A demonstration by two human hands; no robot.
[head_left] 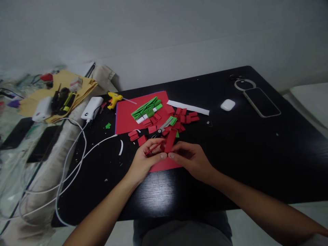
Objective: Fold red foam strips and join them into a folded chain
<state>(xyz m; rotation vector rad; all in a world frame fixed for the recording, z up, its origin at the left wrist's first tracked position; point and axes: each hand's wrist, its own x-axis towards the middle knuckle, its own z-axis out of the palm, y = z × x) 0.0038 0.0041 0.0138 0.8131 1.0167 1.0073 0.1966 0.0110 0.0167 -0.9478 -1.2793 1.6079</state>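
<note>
Between both hands, above the near part of the table, is a strip of red paper point(170, 140). My left hand point(146, 158) pinches its lower end with the thumb, and a thin red edge of paper also shows in that palm. My right hand point(192, 158) grips the same strip from the other side, its thumb tip close to the left one. Under the hands lies a red sheet point(164, 166). Just beyond are scissors point(164, 126), folded red paper pieces point(183, 117) and a bundle of folded green paper strips point(146, 107) on a larger red sheet point(124, 119).
A yellow glue gun point(114, 99) and a white power bank point(92, 107) with a cable point(84, 150) are at the left. A white paper strip point(188, 107) lies behind the red pieces. At the right are a white earbud case point(228, 105) and a phone point(261, 102).
</note>
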